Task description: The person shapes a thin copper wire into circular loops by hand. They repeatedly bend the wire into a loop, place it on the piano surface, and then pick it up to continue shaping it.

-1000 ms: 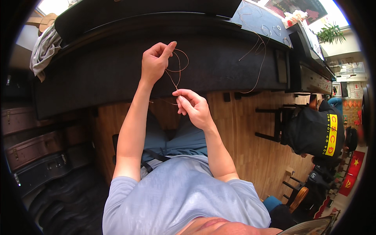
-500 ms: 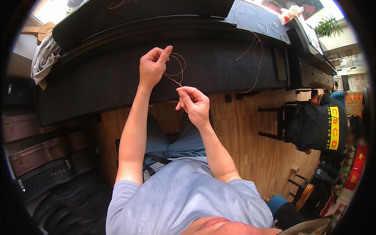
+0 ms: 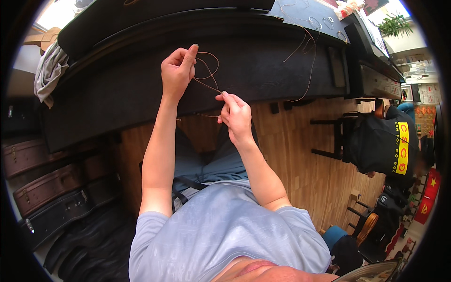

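Observation:
My left hand, raised over a long black surface, is closed in a pinch on a thin brown cord. The cord makes a round loop beside my left fingertips and runs taut down to my right hand. There, thumb and forefinger are pressed together on it, lower and nearer to me. A loose length of cord trails under my right hand, across the front edge of the black surface. Whether it is string or wire, I cannot tell.
More thin cords and small rings lie on a blue-grey board at the back right; one long strand droops over the black surface. Grey cloth hangs at the left, above instrument cases. Someone in a black shirt is at the right.
Both hands have shifted slightly up and away from me, my left also a little left. The cord between them is stretched longer, and the pinch remains on both ends.

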The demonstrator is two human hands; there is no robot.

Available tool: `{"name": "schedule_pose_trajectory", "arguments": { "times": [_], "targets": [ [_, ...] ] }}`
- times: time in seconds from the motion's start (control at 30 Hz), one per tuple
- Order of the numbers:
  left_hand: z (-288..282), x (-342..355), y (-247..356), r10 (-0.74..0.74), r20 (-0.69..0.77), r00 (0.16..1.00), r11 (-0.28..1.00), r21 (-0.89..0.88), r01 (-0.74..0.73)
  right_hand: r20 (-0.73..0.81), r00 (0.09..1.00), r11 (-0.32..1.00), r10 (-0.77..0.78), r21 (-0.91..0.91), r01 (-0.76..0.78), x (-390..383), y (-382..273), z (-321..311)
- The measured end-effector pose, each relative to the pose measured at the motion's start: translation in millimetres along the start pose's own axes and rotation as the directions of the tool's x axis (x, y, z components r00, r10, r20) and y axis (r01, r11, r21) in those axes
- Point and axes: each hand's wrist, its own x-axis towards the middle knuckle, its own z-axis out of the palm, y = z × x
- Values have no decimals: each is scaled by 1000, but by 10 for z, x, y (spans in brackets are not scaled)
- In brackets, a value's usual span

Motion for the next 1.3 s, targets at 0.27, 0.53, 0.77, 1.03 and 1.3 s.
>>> {"name": "schedule_pose_trajectory", "arguments": {
  "times": [0.27, 0.53, 0.77, 1.03, 1.3],
  "targets": [
    [-45, 11, 25, -15, 2, 1000, 981, -196, 15, 12, 999, 993, -43, -114, 44, -102, -20, 105],
    [-28, 25, 1, -27, 20, 999, 995, -99, 28, 230, 972, 937, -48, -328, 124, -155, 39, -28],
    [10, 30, 47, -82, 88, 993, 995, -55, 87, 225, 961, 869, -159, -430, 245, -138, -37, -120],
    [-92, 84, 10, -102, 152, 983, 981, -146, 124, 357, 932, 998, -57, 34, 48, -184, -105, -462],
    [-9, 51, 52, -52, 153, 987, 998, -17, 56, 302, 953, 999, -20, -24, 28, -229, -102, -492]
  ]
}}
